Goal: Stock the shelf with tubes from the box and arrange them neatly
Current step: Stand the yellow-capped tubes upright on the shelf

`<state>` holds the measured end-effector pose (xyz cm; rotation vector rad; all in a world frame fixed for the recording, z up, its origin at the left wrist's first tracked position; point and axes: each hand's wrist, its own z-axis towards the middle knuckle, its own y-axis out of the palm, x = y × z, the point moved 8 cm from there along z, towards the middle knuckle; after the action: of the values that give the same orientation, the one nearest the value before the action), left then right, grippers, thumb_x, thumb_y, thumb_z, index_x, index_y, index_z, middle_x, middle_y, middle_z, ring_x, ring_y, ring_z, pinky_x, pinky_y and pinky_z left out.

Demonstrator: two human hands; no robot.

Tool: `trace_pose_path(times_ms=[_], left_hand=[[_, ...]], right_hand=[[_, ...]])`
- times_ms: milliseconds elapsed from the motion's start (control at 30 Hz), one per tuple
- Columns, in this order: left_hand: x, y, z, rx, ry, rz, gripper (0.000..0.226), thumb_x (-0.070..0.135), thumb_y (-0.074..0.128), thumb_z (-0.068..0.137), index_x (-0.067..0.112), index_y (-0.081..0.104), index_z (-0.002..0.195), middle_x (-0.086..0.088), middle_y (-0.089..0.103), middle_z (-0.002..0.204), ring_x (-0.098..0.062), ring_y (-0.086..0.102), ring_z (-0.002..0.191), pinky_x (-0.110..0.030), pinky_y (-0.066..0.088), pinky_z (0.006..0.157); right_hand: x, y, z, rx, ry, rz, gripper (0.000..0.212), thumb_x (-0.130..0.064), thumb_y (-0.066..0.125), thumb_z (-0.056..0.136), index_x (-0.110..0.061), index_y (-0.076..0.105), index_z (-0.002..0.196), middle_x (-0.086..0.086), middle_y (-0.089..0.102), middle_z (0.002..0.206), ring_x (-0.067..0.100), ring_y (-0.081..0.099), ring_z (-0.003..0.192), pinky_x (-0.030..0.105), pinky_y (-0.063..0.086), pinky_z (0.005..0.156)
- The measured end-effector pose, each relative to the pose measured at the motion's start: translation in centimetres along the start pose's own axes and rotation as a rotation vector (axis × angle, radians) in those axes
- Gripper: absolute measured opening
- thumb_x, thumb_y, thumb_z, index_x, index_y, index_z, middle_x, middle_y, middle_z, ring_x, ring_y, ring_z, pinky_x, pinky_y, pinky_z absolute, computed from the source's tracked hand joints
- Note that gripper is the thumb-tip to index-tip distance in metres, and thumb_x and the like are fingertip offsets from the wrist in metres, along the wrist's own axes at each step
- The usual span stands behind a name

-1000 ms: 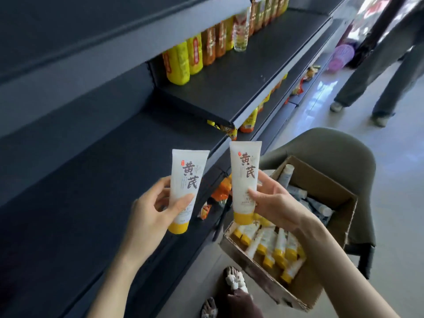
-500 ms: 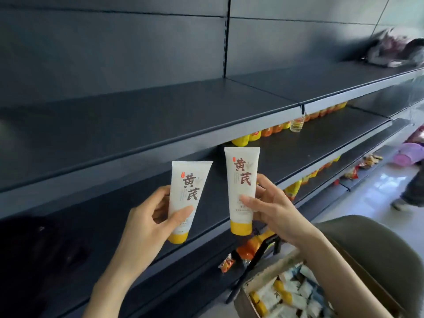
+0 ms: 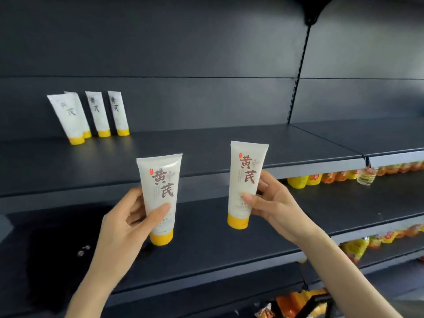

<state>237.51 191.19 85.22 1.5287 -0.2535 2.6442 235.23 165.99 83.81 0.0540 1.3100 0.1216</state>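
Observation:
My left hand (image 3: pixel 124 228) grips a white tube with a yellow cap (image 3: pixel 159 193), held upright, cap down. My right hand (image 3: pixel 273 204) pinches a second white tube (image 3: pixel 245 177) the same way, slightly higher and to the right. Both tubes are in the air in front of the dark upper shelf (image 3: pixel 206 154). Several matching tubes (image 3: pixel 91 115) stand cap down in a row at the back left of that shelf; the leftmost pair leans. The box is out of view.
A dark lower shelf (image 3: pixel 229 246) runs behind my hands. Yellow and orange bottles (image 3: pixel 321 179) line its back right, with a clear bottle (image 3: pixel 366 176) among them. Orange and yellow packets (image 3: pixel 358 245) hang below at right. A slotted upright (image 3: pixel 298 76) divides the back panels.
My view has risen from the box and chair up to the shelves. Both hands have lifted their tubes up in front of the upper shelf; the row of standing tubes has come into view.

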Motion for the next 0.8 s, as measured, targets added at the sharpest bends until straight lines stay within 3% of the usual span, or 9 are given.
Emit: trace_pose_path(times_ms=[300,800], left_hand=[[0.4,-12.5,2.6,0.142,0.073,0.059,0.028,0.025,0.067,0.072,0.031,0.064,0.099,0.019,0.071,0.101,0.002,0.067,0.09,-0.006,0.049,0.066],[-1.8,-29.0,9.9,0.107,0.108,0.11,0.031,0.027,0.067,0.073,0.024,0.064,0.103,0.016,0.071,0.102,0.0,0.066,0.094,-0.007,0.049,0.068]], right_hand=[[0.0,11.5,6.6,-0.11,-0.072,-0.006,0.045,-0.013,0.065,0.082,-0.017,0.053,0.125,0.003,0.066,0.117,0.026,0.066,0.104,0.035,0.056,0.079],[1.0,25.1,17.8,0.022,-0.213,0.086,0.044,-0.012,0.064,0.078,-0.011,0.053,0.12,0.003,0.068,0.113,0.022,0.066,0.103,0.033,0.056,0.076]])
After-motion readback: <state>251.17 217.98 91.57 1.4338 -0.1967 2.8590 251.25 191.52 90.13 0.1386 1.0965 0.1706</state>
